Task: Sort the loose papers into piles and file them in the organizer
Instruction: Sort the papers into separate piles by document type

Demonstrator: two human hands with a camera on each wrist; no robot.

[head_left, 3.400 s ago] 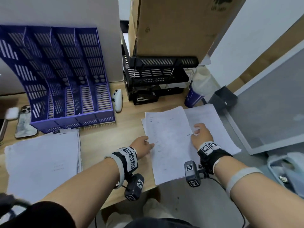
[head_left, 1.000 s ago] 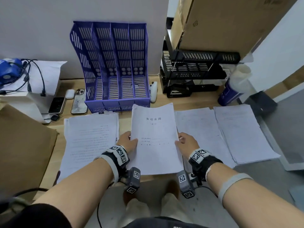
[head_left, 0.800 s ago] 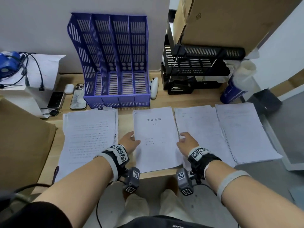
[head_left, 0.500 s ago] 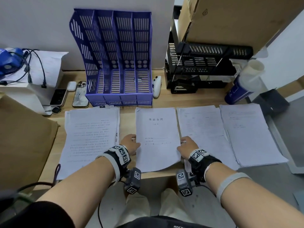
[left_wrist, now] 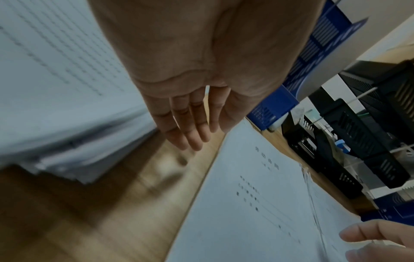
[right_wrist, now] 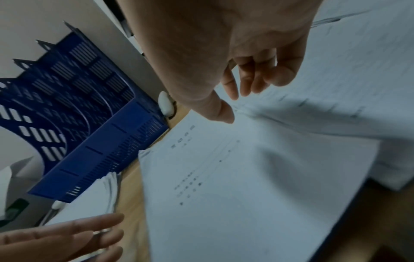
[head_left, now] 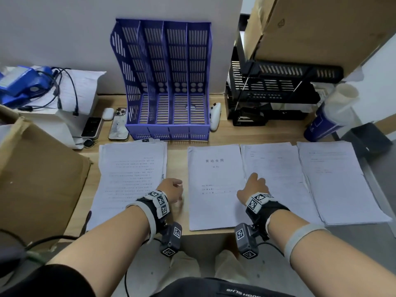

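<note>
Several white paper piles lie in a row on the wooden desk (head_left: 176, 159): a left pile (head_left: 130, 179), a middle pile with a printed title (head_left: 214, 189), a third pile (head_left: 278, 179) and a right pile (head_left: 336, 181). The blue slotted organizer (head_left: 167, 82) stands empty behind them against the wall. My left hand (head_left: 171, 189) hovers over the bare strip between the left and middle piles, fingers (left_wrist: 190, 140) straight, holding nothing. My right hand (head_left: 252, 187) is over the seam between the middle and third piles, fingers (right_wrist: 233, 85) loosely bent, thumb near the paper edge.
A big cardboard box (head_left: 32, 179) crowds the left edge. Two phones (head_left: 116, 125) and a white controller (head_left: 215, 116) flank the organizer. A black tray rack (head_left: 274, 91) and a blue-white cup stack (head_left: 330, 112) stand at the back right. Piles overhang the front edge.
The middle pile was set flat on the desk. My left hand has since drawn left off its edge, and my right hand has let go and shifted toward the third pile.
</note>
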